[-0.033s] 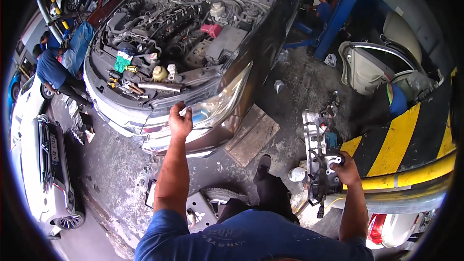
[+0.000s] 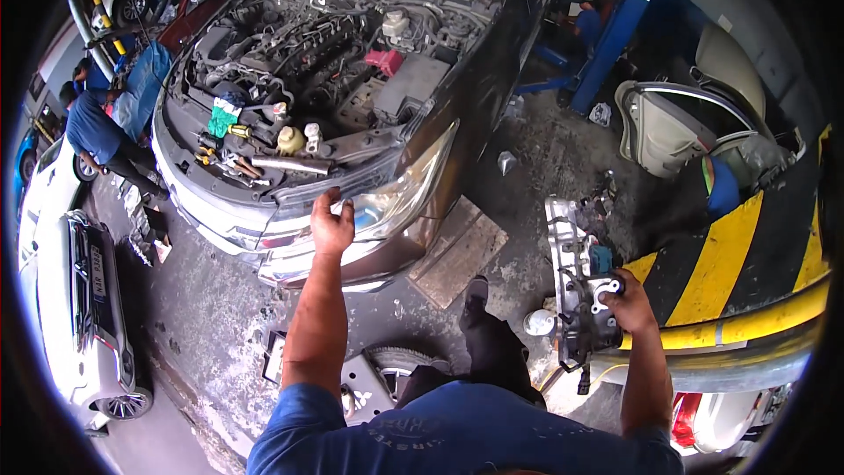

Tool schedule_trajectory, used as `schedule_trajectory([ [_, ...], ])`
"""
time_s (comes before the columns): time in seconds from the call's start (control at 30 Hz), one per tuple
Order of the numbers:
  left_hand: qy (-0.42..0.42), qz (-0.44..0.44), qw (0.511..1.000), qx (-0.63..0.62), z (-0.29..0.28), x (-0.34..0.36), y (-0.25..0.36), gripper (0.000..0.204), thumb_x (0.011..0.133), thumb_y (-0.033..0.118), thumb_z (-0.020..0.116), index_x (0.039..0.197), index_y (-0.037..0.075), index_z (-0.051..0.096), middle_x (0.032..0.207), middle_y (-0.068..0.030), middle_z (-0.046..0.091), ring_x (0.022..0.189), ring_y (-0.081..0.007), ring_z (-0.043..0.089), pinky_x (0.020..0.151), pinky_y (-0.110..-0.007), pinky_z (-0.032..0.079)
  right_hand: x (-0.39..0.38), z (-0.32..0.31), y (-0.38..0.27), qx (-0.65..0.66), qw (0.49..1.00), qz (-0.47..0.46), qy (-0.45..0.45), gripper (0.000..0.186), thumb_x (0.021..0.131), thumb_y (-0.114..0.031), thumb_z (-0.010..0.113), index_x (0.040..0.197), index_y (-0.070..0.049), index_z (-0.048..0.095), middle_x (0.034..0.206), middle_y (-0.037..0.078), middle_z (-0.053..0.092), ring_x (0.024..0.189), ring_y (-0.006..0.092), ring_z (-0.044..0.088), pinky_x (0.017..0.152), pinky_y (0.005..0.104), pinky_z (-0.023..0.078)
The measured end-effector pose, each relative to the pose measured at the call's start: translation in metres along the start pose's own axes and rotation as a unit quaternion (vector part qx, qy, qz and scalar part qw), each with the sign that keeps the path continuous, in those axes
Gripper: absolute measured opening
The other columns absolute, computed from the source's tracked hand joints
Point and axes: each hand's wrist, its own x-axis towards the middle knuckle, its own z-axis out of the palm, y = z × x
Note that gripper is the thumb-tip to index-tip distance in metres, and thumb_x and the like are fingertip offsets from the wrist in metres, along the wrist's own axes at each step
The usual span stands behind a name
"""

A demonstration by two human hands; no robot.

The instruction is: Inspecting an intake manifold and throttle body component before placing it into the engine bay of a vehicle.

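My left hand point(image 2: 332, 227) is raised in front of the dark car's headlight point(image 2: 396, 198), its fingers curled. Something small and whitish shows at the fingertips, too small to make out. Off to the right, my right hand point(image 2: 629, 303) grips a long engine part point(image 2: 573, 290) of silver metal and black plastic by its side. That part hangs upright over the floor, with a blue-green piece beside it. Ahead lies the open engine bay point(image 2: 308, 53). Along its front edge rest a metal tube point(image 2: 290, 164), a yellowish reservoir point(image 2: 290, 136), a yellow-handled screwdriver point(image 2: 237, 131) and several hand tools.
A wooden board point(image 2: 459, 251) lies before the bumper. A wheel point(image 2: 400, 365) is near my legs. A yellow-and-black striped platform point(image 2: 721, 251) and removed car doors point(image 2: 673, 127) stand right, beside a blue lift post point(image 2: 611, 35). A person point(image 2: 101, 127) works left, near a white car point(image 2: 75, 299).
My left hand has shifted slightly right and down. My right hand and the engine part have moved a little up and left. My view has shifted slightly.
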Motion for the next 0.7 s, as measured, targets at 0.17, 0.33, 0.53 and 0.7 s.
schedule_trajectory([
  [0.17, 0.005, 0.094, 0.992, 0.079, 0.044, 0.059, 0.027, 0.031, 0.082, 0.015, 0.069, 0.108, 0.0, 0.062, 0.098, -0.018, 0.063, 0.095, -0.0387, 0.06, 0.086, -0.046, 0.048, 0.111, -0.003, -0.061, -0.027, 0.993, -0.1, -0.051, 0.06, 0.084, -0.016, 0.079, 0.132, 0.002, 0.049, 0.102, 0.011, 0.066, 0.084, 0.014, 0.062, 0.077, 0.0294, 0.052],
  [0.33, 0.059, 0.105, 0.977, 0.174, 0.101, 0.083, -0.007, 0.056, 0.088, 0.039, 0.066, 0.128, 0.001, 0.054, 0.128, -0.0238, 0.053, 0.126, -0.0444, 0.045, 0.106, -0.055, 0.034, 0.246, 0.03, -0.149, -0.026, 0.978, -0.105, -0.176, 0.057, 0.085, -0.017, 0.077, 0.132, -0.001, 0.05, 0.104, 0.011, 0.068, 0.093, 0.0149, 0.065, 0.081, 0.0296, 0.052],
  [0.53, -0.072, 0.014, 0.954, 0.292, 0.116, 0.092, 0.015, 0.074, 0.086, 0.059, 0.057, 0.133, 0.002, 0.05, 0.134, -0.0206, 0.052, 0.135, -0.0404, 0.04, 0.113, -0.059, 0.024, 0.397, 0.06, -0.235, -0.062, 0.94, -0.203, -0.268, 0.054, 0.082, -0.022, 0.08, 0.125, 0.001, 0.056, 0.107, 0.015, 0.069, 0.098, 0.0198, 0.065, 0.087, 0.0332, 0.051],
  [0.7, -0.043, -0.021, 0.955, 0.292, 0.112, 0.086, 0.012, 0.075, 0.084, 0.063, 0.058, 0.13, 0.004, 0.054, 0.133, -0.0181, 0.055, 0.134, -0.0382, 0.042, 0.112, -0.057, 0.027, 0.456, 0.089, -0.323, -0.082, 0.886, -0.266, -0.371, 0.049, 0.083, -0.018, 0.079, 0.12, 0.004, 0.057, 0.103, 0.014, 0.069, 0.094, 0.0183, 0.064, 0.084, 0.032, 0.051],
])
